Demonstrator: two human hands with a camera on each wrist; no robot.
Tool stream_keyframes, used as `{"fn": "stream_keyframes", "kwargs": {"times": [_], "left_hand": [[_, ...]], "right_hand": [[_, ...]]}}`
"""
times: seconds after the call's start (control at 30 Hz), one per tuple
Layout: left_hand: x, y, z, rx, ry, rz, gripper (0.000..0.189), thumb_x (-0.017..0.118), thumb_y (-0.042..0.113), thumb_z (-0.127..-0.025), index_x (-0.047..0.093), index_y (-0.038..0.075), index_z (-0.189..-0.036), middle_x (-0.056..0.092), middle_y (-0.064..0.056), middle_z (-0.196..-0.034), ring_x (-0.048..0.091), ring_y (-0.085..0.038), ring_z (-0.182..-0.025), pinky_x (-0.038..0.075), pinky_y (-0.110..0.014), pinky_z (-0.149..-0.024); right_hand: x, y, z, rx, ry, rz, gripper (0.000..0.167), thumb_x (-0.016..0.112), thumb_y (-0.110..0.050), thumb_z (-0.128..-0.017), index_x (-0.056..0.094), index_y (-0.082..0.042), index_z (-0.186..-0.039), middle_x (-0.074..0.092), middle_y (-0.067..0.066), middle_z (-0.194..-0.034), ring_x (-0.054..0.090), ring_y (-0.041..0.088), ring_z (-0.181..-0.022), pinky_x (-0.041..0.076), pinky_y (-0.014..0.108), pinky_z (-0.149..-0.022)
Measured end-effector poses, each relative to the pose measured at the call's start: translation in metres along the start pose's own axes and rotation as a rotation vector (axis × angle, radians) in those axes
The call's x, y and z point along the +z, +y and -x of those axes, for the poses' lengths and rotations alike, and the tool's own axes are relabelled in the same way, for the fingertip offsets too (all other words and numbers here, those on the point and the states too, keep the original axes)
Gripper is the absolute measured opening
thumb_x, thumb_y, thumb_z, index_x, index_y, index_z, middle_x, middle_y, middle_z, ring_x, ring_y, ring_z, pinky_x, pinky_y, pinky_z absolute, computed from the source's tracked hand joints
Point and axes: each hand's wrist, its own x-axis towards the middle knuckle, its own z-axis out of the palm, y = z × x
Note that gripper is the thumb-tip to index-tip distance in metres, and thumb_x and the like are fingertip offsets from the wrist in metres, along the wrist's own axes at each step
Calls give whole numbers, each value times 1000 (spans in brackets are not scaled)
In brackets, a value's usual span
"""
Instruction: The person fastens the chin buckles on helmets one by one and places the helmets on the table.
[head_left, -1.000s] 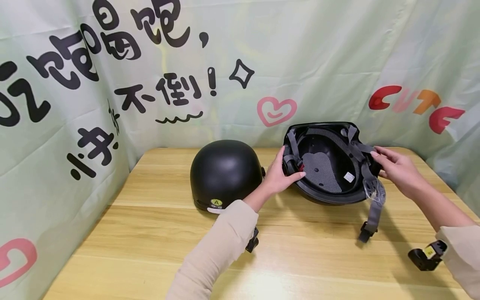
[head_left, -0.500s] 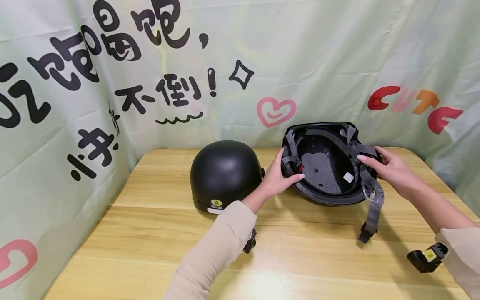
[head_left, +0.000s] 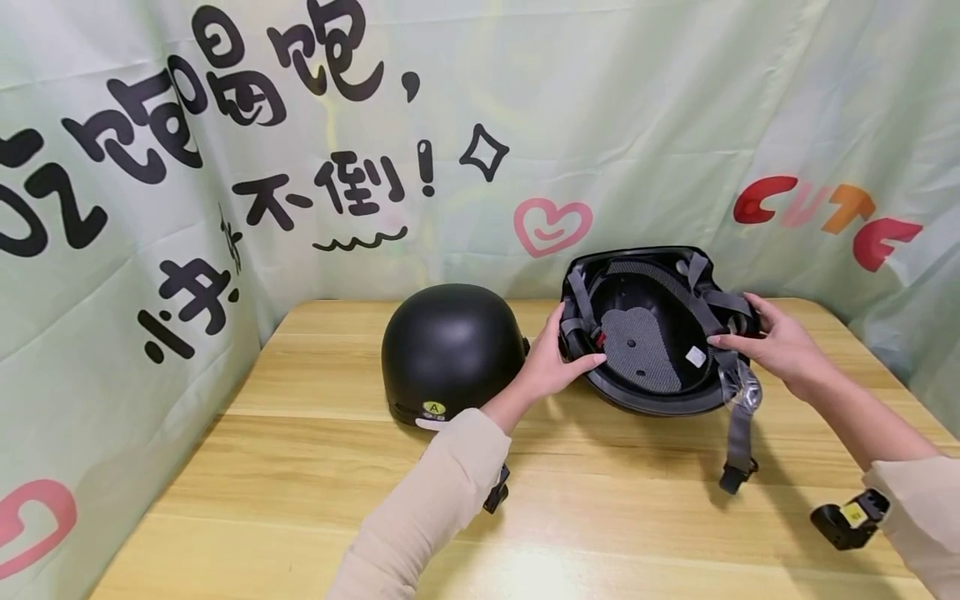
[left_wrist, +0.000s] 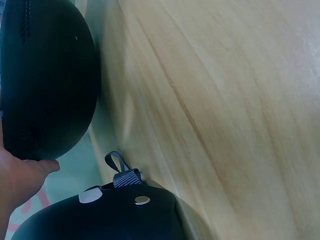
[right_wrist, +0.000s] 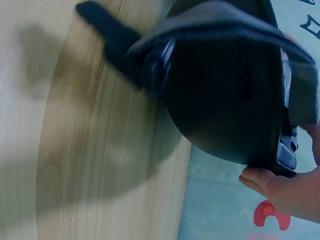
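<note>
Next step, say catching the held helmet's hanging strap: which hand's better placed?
Probably the right hand: it grips the helmet on the side where the strap hangs, with the strap's buckle below it. The left hand holds the opposite side.

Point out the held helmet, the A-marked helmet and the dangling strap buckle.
Held helmet (head_left: 652, 350), head view: on its gray inner padding.
A-marked helmet (head_left: 453, 354), head view: on its black outer shell.
Dangling strap buckle (head_left: 735, 477), head view: on its dark body.
</note>
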Motion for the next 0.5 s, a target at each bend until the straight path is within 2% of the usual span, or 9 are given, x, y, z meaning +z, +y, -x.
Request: {"fn": "stream_keyframes", "kwargs": {"times": [0.03, 0.07, 0.13, 0.2, 0.27, 0.3, 0.37, 0.43, 0.5], "left_hand": [[0, -1, 0, 1, 0, -3, 90, 68, 33, -83, 11, 18, -150, 22, -6, -154, 24, -22, -141, 27, -43, -112], [0, -1, 1, 4, 1, -5, 90, 68, 33, -83, 11, 18, -150, 22, -6, -154, 24, -22, -141, 27, -43, -112], [1, -2, 1, 8, 1, -6, 90, 68, 34, -82, 11, 18, -150, 22, -6, -154, 24, -22, -141, 27, -43, -112], [1, -3, 2, 9, -2, -9, 90, 69, 34, -82, 11, 20, -150, 22, -5, -154, 24, -22, -141, 27, -43, -112], [0, -3, 2, 11, -1, -21, 91, 69, 35, -82, 10, 21, -150, 21, -4, -155, 23, -22, -141, 27, -44, -112], [0, -3, 3, 16, 3, -34, 91, 69, 35, -82, 10, 21, -150, 20, -4, -155, 23, -22, -142, 27, -44, -112], [-1, -2, 3, 36, 22, -73, 93, 70, 36, -81, 11, 20, -150, 18, -4, -155, 22, -21, -142, 27, -44, -112], [-2, -1, 4, 72, 53, -129, 94, 71, 37, -80, 12, 19, -150, 17, -5, -156, 21, -22, -142, 27, -45, -112], [-2, 0, 5, 112, 92, -195, 93, 72, 39, -79, 15, 17, -150, 16, -7, -156, 23, -23, -141, 30, -45, -111]], "right_hand": [[1, 0, 0, -10, 18, 18, 86, 59, -25, -90, 0, 1, -148, 27, 41, -138, 37, 41, -117, 34, 6, -66], [1, 0, 0, -20, 32, 32, 85, 60, -23, -90, 3, 3, -147, 30, 42, -135, 39, 40, -113, 33, 6, -65], [2, 1, 0, -42, 59, 44, 81, 61, -17, -88, 8, 6, -145, 35, 42, -130, 51, 20, -98, 34, 5, -63], [2, 2, -1, -63, 81, 51, 77, 62, -13, -86, 14, 8, -143, 38, 43, -125, 49, -1, -84, 36, 6, -63], [3, 2, -1, -75, 96, 55, 74, 62, -11, -85, 19, 9, -142, 41, 44, -122, 42, -12, -77, 38, 7, -61], [3, 2, -1, -78, 107, 65, 72, 62, -10, -85, 21, 9, -141, 42, 44, -121, 38, -15, -76, 38, 7, -61], [3, 2, 0, -74, 121, 87, 69, 62, -11, -86, 24, 9, -139, 44, 44, -120, 40, -9, -78, 38, 9, -61], [4, 0, 0, -67, 141, 115, 67, 62, -13, -86, 27, 9, -139, 45, 44, -119, 41, -4, -80, 37, 10, -60], [4, -2, 1, -61, 168, 130, 66, 62, -13, -85, 29, 9, -138, 46, 44, -118, 41, -5, -78, 37, 10, -60]]}}
